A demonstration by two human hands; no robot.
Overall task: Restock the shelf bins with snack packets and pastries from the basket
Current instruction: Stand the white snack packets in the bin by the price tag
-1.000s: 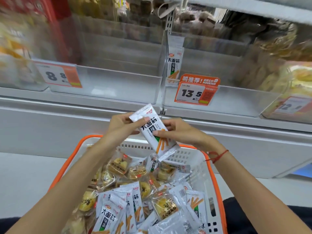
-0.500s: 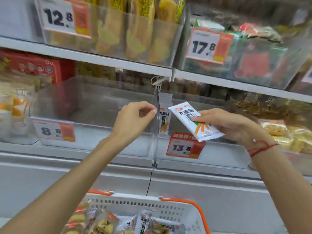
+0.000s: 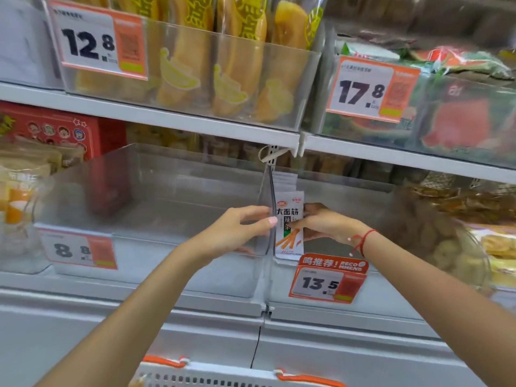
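Note:
A white snack packet (image 3: 289,227) with orange sticks printed on it stands upright at the left end of the clear shelf bin (image 3: 391,289) tagged 13.5. My right hand (image 3: 326,223) reaches into that bin and grips the packet from its right side. More white packets (image 3: 284,180) stand behind it. My left hand (image 3: 240,230) is in front of the neighbouring clear bin (image 3: 167,263), holding nothing, its thumb touching the clear divider (image 3: 269,196) beside the packet. Only the white rim of the basket (image 3: 212,378) and its orange handles show at the bottom edge.
The left bin carries an 8.8 tag (image 3: 81,251) and looks bare inside. The shelf above holds yellow pastry bags (image 3: 237,65) behind a 12.8 tag and watermelon-print packs (image 3: 460,121) behind a 17.8 tag. Wrapped pastries (image 3: 497,247) fill the bin at right.
My right hand carried the packet from the basket up to the shelf and set it upright inside the 13.5 bin. My left hand let go of it and moved to the divider.

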